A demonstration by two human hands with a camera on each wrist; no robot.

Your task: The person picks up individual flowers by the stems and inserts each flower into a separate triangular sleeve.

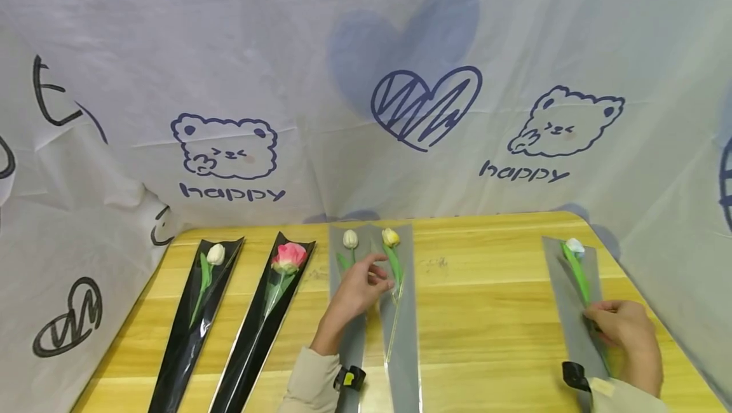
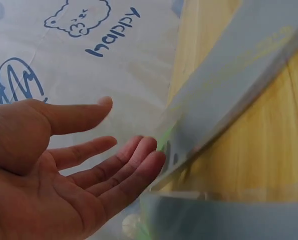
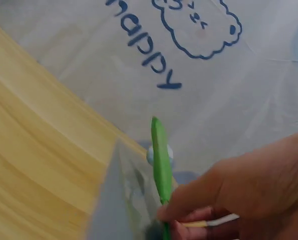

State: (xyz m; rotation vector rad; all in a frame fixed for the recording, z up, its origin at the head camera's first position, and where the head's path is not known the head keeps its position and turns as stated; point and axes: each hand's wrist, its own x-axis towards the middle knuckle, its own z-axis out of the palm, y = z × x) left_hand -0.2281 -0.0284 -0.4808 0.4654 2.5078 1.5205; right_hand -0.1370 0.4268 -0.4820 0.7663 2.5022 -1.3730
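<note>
At the right side of the table, my right hand (image 1: pixel 626 337) pinches the green stem of a pale blue-white tulip (image 1: pixel 575 248). That tulip lies over a grey flower sleeve (image 1: pixel 557 273); whether it is inside cannot be told. In the right wrist view its long leaf (image 3: pixel 162 165) stands above my fingertips. My left hand (image 1: pixel 357 289) is above two grey sleeves, nearest to the yellow-and-white tulip (image 1: pixel 391 237). The left wrist view shows its fingers loosely extended with nothing between them. A white tulip (image 1: pixel 351 239) lies in the other grey sleeve (image 1: pixel 336 235), partly hidden by this hand.
Two black sleeves lie at the left, one with a white tulip (image 1: pixel 215 254), the other with a pink flower (image 1: pixel 289 258). The wooden table (image 1: pixel 486 311) ends at a printed cloth (image 1: pixel 343 165) behind it. Bare wood lies between the middle and right grey sleeves.
</note>
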